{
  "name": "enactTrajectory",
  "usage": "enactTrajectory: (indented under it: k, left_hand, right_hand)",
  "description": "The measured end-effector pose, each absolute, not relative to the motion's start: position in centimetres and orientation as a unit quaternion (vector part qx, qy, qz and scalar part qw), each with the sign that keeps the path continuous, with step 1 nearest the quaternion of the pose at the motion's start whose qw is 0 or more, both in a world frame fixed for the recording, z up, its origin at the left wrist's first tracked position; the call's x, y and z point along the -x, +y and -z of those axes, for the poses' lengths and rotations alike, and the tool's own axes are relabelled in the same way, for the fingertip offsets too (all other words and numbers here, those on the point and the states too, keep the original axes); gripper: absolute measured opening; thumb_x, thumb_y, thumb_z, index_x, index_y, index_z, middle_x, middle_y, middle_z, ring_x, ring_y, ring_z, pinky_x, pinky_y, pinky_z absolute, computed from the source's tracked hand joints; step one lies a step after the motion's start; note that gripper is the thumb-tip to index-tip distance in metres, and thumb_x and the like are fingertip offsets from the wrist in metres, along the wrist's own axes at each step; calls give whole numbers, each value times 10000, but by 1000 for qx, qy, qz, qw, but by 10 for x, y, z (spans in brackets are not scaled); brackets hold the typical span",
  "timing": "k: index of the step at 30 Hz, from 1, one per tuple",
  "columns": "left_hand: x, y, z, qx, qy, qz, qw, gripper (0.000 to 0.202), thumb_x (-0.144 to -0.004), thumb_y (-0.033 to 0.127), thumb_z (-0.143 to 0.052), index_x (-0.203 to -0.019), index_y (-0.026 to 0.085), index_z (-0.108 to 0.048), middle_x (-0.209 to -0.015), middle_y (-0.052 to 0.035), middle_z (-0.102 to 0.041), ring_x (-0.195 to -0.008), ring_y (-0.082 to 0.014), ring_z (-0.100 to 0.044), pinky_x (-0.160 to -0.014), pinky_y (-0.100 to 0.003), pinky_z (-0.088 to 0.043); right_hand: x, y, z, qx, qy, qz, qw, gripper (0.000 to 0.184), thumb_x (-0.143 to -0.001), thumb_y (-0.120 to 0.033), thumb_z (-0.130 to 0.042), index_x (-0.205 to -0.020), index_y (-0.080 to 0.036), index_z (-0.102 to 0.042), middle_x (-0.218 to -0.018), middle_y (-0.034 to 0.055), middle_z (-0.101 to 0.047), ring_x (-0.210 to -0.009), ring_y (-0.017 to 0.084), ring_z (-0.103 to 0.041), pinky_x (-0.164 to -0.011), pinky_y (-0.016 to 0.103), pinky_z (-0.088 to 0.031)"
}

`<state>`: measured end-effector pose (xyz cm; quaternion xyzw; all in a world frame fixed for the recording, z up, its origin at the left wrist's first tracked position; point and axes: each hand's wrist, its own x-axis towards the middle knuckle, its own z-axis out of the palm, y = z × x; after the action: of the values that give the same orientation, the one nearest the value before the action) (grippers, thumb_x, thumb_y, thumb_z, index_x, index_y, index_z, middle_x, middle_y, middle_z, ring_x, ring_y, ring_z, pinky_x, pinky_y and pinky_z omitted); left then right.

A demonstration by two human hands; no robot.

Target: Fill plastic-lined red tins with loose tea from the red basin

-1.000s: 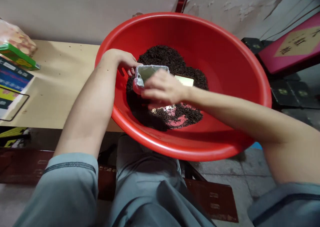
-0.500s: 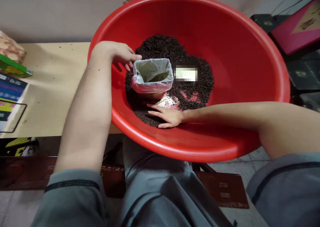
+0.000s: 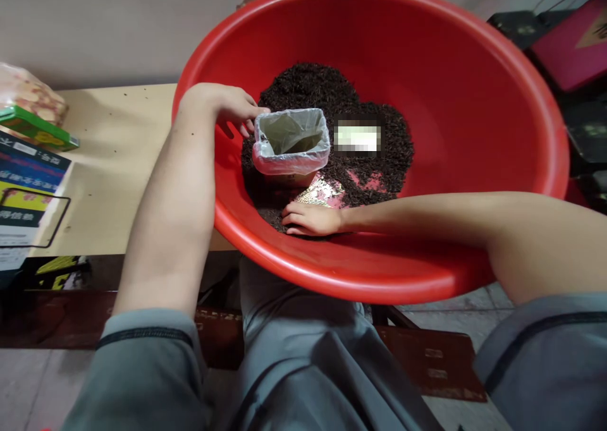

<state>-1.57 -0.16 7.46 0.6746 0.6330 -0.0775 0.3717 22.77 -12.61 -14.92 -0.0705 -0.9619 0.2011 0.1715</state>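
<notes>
A big red plastic basin holds a heap of dark, dry tea leaves. In the leaves stands a small box with a clear plastic bag folded over its rim; its mouth faces up. My left hand reaches over the basin's left rim, fingers apart and bent, one fingertip at the bag's upper left corner. Below the box, my right hand is in the leaves, fingers curled together on some of them. A pink and gold packet lies partly buried beside it.
A blurred pale rectangle lies on the leaves right of the box. On the cream tabletop at left are a green box, a clear bag of snacks and printed packaging. Dark and pink boxes stand at right.
My right hand's fingers, spread over the leaves before, have curled in and drawn together. My left hand stays at the bag's corner. The view has shifted slightly.
</notes>
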Motion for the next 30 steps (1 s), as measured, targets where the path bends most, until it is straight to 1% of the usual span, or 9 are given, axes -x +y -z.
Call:
enactTrajectory:
  k: [3,7,10,13,17,20,22,25,30]
  left_hand:
    - [18,2,-70,-660,637,78,389,388,-1112,442,-598,-1330,138,-699,-1351,-128,-781,-1222,-215,-707,-1082,-295,-511]
    - [23,5,-67,-671,632,84,380,521,-1044,564,-626,-1399,189,-693,-1280,-112,-806,-1237,-251,-705,-1103,-344,-511]
    - [25,6,-65,-683,632,99,352,651,-925,713,-650,-1394,268,-725,-1229,-89,-812,-1291,-308,-697,-1078,-369,-526]
    - [24,4,-65,-690,632,110,335,701,-865,773,-623,-1385,317,-738,-1207,-65,-806,-1340,-330,-678,-1061,-368,-524]
    - [21,0,-68,-687,636,106,335,720,-854,751,-629,-1404,297,-727,-1230,-71,-793,-1359,-346,-663,-1084,-378,-515]
    - [20,-1,-70,-680,638,102,348,713,-849,694,-656,-1422,273,-718,-1247,-85,-784,-1343,-344,-675,-1092,-375,-521]
    - [21,1,-69,-678,636,103,353,702,-843,652,-663,-1433,275,-714,-1256,-87,-783,-1329,-340,-687,-1096,-384,-527]
    - [23,4,-67,-680,630,108,359,677,-814,584,-676,-1431,309,-722,-1276,-79,-787,-1295,-330,-711,-1088,-398,-542]
    - [26,5,-65,-673,630,109,371,663,-799,523,-673,-1435,345,-722,-1301,-59,-791,-1284,-307,-729,-1055,-374,-560]
  right_hand:
    - [-223,-120,140,66,-977,-160,124,467,-1183,-433,-352,-1206,-129,-706,-1056,147,-692,-899,211,-630,-796,338,-542]
    - [-215,-119,120,32,-989,-114,88,380,-1172,-385,-442,-1201,-125,-718,-1024,128,-695,-868,194,-627,-747,309,-494]
    - [-208,-121,98,16,-989,-103,108,382,-1174,-375,-435,-1194,-118,-716,-1027,133,-699,-866,192,-633,-724,302,-493]
    - [-205,-120,67,20,-980,-111,161,413,-1183,-373,-387,-1180,-112,-708,-1014,139,-703,-874,194,-640,-744,306,-515]
    - [-213,-107,11,62,-963,-131,227,357,-1172,-362,-420,-1215,-135,-693,-1022,123,-702,-886,188,-652,-763,313,-529]
    - [-216,-86,-31,134,-958,-109,230,371,-1164,-392,-414,-1228,-171,-706,-1071,113,-705,-959,204,-660,-839,351,-537]
    - [-213,-67,-50,184,-953,-84,225,390,-1153,-407,-418,-1230,-170,-719,-1101,116,-703,-1015,223,-661,-897,383,-530]
    - [-201,-39,-57,208,-952,-56,217,396,-1133,-404,-449,-1239,-146,-730,-1132,126,-700,-1045,242,-658,-929,405,-509]
    - [-185,-16,-38,206,-965,-27,157,356,-1097,-410,-528,-1213,-158,-752,-1124,112,-705,-1019,236,-646,-887,367,-472]
